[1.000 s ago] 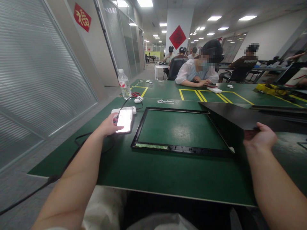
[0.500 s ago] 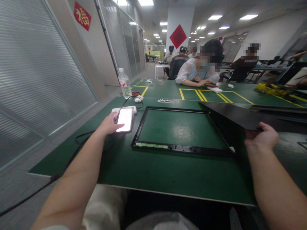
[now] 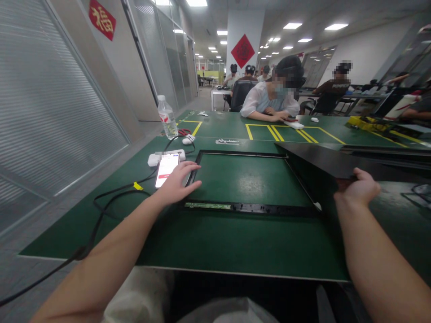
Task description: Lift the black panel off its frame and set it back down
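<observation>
My left hand (image 3: 182,180) is open, fingers apart, over the left side of a black rectangular frame (image 3: 276,209) that lies on the green table. A strip of green circuit board (image 3: 208,206) shows along the frame's near edge. Just left of that hand a smartphone (image 3: 164,172) with a lit screen leans on a white power strip (image 3: 153,159). My right hand (image 3: 360,190) grips the edge of a large, thin black panel (image 3: 313,161), holding it tilted up at the frame's right side. Some of the right fingers are hidden behind the panel.
A water bottle (image 3: 167,117), a white plug (image 3: 188,139) and red-handled pliers (image 3: 184,132) stand or lie at the back left. Black cables (image 3: 101,211) run over the table's left edge. Across the table a person (image 3: 269,98) leans over a white object.
My left hand has let go of the smartphone and moved right, over the frame's left side. My right hand still holds the panel. The camera view has shifted slightly.
</observation>
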The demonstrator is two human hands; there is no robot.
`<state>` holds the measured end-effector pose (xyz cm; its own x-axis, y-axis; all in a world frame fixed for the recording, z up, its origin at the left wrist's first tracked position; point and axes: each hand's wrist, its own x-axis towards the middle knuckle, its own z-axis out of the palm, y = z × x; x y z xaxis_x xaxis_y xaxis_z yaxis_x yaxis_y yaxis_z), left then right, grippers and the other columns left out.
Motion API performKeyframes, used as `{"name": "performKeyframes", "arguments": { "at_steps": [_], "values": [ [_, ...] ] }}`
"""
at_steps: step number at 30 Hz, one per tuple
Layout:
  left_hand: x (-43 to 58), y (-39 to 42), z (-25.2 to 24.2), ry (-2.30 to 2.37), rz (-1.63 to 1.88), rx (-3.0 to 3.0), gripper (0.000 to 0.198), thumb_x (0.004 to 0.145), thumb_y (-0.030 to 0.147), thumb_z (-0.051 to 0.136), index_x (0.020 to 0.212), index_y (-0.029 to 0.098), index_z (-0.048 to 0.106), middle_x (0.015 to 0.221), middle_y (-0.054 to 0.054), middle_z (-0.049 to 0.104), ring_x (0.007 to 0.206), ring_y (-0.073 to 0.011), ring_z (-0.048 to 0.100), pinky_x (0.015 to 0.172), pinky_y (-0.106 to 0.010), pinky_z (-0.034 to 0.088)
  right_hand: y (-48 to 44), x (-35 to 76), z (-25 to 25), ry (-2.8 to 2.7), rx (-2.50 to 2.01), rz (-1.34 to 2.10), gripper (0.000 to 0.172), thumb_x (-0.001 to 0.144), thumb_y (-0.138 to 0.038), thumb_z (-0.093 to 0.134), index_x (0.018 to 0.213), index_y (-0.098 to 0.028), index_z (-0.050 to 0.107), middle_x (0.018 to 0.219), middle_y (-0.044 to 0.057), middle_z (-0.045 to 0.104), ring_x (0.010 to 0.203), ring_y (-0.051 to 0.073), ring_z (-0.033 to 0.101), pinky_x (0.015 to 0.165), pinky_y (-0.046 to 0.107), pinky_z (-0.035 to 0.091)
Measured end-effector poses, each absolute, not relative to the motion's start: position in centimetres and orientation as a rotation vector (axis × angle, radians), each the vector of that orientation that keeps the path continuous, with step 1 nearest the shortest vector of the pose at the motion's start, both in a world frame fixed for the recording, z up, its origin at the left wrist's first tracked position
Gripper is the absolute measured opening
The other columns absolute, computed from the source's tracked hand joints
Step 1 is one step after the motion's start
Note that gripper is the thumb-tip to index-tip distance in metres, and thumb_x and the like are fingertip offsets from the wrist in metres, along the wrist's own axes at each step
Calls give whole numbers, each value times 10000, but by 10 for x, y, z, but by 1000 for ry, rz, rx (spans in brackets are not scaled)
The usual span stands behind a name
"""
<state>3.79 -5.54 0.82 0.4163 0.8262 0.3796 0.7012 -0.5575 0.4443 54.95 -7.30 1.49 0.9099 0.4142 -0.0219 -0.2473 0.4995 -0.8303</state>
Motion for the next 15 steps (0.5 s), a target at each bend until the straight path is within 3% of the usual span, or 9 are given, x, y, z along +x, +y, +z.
{"name": "performKeyframes", "arguments": {
  "at_steps": [4,9,15],
  "values": [
    [52,-66,6,1001,589,2479,592,951,509,671,1469,231,602,1550,-163,546,1449,-356,510,1214,-519,419,-71,548,13,-172,-1009,350,162,753,-132,614,781,-206,473,820,-23,543,653,98,586,488,167,529],
    [56,-71,3,850,374,2472,698,853,498,816,1474,249,620,1567,-161,542,1462,-360,507,1218,-507,416,-68,550,9,-96,-1083,364,205,727,-45,557,778,-213,451,813,-19,544,703,117,608,498,180,554],
    [60,-70,-1,845,361,2512,618,845,458,829,1404,244,677,1519,-167,594,1420,-364,549,1191,-519,436,-65,549,4,9,-1150,418,251,670,-2,527,786,-206,439,838,-27,558,728,113,619,541,196,581]
  ]
}}
